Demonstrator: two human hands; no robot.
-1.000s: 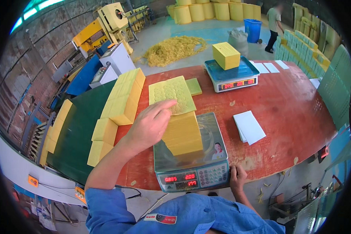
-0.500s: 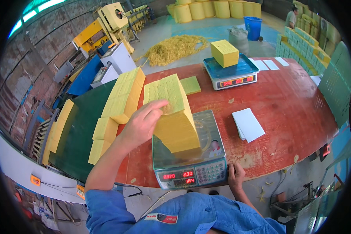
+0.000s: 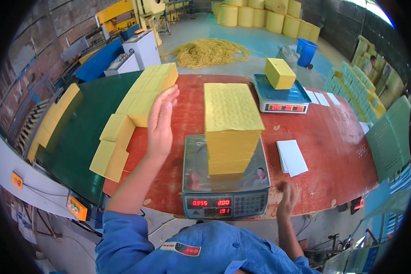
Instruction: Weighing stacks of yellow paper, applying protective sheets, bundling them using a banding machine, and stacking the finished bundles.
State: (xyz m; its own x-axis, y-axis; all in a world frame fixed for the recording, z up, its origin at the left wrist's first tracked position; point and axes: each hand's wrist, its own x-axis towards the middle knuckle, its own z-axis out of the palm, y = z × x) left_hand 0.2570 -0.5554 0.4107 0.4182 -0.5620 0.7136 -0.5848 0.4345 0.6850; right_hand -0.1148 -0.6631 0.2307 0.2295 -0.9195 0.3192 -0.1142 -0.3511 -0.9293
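A tall stack of yellow embossed paper sheets (image 3: 233, 107) stands upright on the steel pan (image 3: 195, 169) of a digital scale (image 3: 226, 205) with lit red figures. My left hand (image 3: 162, 121) is raised to the left of the stack, apart from it, its fingers stretched out and holding nothing. Near the scale's right front corner, my right hand (image 3: 287, 198) hovers by the table edge. It is slightly blurred, with fingers pointing up and apart and nothing visible in it.
Yellow paper blocks (image 3: 146, 93) line the red table's (image 3: 333, 150) left side beside a green belt (image 3: 77, 137). White cards (image 3: 292, 158) lie right of the scale. Behind, a second scale (image 3: 283, 98) bears a yellow block (image 3: 280, 73). Yellow scraps (image 3: 210, 52) are heaped on the floor.
My left hand has let go of the stack's top and moved left. My right hand has lifted off the table edge. The scale's figures have changed. The thin yellow-green pad behind the stack no longer shows.
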